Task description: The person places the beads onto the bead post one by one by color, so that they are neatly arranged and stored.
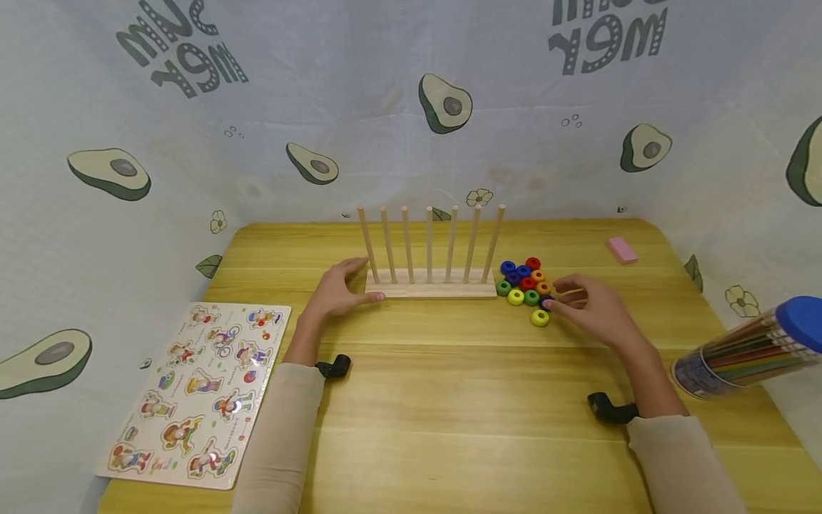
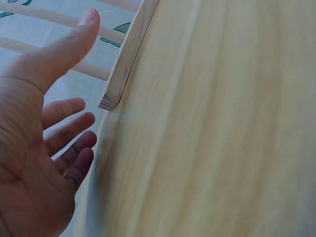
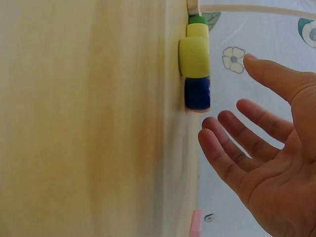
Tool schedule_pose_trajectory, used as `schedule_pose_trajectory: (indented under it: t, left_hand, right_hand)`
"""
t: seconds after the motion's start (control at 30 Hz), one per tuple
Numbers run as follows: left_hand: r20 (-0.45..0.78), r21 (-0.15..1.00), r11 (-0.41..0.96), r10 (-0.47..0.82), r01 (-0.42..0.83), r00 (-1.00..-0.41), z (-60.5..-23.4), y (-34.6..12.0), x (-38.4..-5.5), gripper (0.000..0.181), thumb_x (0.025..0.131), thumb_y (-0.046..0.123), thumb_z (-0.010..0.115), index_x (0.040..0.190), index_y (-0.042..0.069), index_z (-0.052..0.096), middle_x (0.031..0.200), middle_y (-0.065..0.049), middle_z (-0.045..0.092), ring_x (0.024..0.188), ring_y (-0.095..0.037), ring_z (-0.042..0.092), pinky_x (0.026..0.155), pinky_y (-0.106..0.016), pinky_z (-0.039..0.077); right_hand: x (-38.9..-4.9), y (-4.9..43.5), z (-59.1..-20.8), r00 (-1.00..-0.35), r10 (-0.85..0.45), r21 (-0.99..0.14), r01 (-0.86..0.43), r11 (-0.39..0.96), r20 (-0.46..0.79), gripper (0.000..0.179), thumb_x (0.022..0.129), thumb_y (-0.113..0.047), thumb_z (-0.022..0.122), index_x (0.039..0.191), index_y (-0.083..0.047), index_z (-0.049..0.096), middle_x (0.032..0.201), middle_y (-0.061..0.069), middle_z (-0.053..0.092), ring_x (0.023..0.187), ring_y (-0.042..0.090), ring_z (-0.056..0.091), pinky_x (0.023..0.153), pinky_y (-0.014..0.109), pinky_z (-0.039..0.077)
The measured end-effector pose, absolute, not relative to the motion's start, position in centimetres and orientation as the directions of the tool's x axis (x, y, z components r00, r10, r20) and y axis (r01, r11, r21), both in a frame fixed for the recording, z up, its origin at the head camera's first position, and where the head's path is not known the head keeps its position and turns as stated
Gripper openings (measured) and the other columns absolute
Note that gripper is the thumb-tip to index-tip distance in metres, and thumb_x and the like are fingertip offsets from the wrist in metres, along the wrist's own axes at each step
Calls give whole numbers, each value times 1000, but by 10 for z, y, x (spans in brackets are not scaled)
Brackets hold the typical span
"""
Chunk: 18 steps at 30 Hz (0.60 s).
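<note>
Pale wooden rack (image 1: 430, 290), its seven slender round pegs (image 1: 429, 243) upright on a flat-sided bar, is set on the yellow-grained wooden bench (image 1: 462, 428). Its left end is framed by the left hand (image 1: 334, 291), thumb extended across the front corner and fingers toward the back, that grip relaxed; whether contact is made cannot be told. The right hand (image 1: 596, 310) is held with fingers loosely bent and parted, its grip released. Small, glossy, round-sided rings (image 1: 527, 283) in red, blue, green, yellow and orange are clustered between that hand and the rack.
</note>
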<state>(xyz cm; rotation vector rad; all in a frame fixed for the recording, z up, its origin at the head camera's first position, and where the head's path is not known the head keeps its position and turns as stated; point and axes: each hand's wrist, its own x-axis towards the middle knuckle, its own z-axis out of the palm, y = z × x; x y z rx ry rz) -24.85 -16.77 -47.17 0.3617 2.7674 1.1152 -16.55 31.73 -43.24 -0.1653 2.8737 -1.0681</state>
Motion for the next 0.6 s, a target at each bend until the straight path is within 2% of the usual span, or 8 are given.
schedule_pose_trajectory:
  t: [0.17,0.43,0.6]
  left_hand:
    - [-42,731,665,273,156,-961,-477,-168,-248,94,80,58,84,157,21,46,161,-10,45,145,-35,47,119,-52,41]
    - [8,698,684,288,212,-958,-484,-169,-248,83,88,57,77,156,18,49,159,-11,47,148,-35,43,121,-53,37]
    - [40,666,701,309,256,-950,-487,-169,-248,78,91,53,75,155,16,49,160,-9,46,151,-35,38,124,-54,31]
  right_hand:
    - [-162,319,-441,-992,-123,-671,-80,737,-17,55,99,-40,70,133,2,61,131,27,64,114,46,67,96,61,54]
    - [-163,322,-449,-994,-109,-662,-68,747,-21,50,100,-39,68,130,0,64,125,25,68,112,42,67,96,59,54]
    - [-165,322,-453,-994,-105,-640,-62,766,-29,44,102,-35,67,129,-1,66,118,22,71,108,37,68,91,46,55]
